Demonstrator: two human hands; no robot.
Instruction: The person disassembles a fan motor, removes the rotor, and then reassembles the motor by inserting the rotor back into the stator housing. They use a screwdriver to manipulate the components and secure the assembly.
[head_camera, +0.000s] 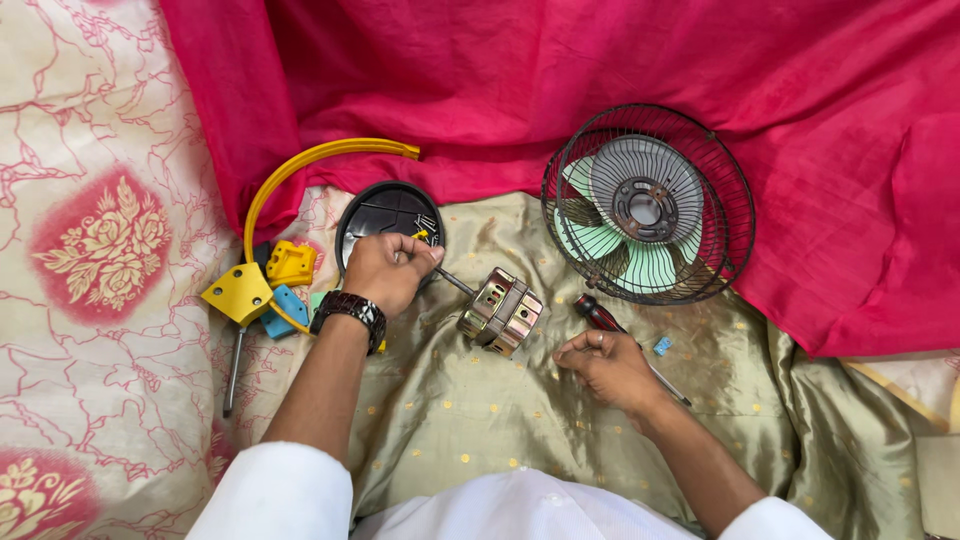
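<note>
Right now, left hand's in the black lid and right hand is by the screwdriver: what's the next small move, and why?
Probably lift the left hand out of the black lid with whatever small part its fingers have pinched; what it holds is hidden. The lid holds small loose hardware, and the fan motor lies just beside it. The right hand rests by the red-handled screwdriver, not gripping it.

Motor between dish and fan cage; screwdriver right of motor.

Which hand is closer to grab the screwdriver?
Probably the right hand: it rests beside the red-handled screwdriver. The left hand is busy over the black round cover.
</note>
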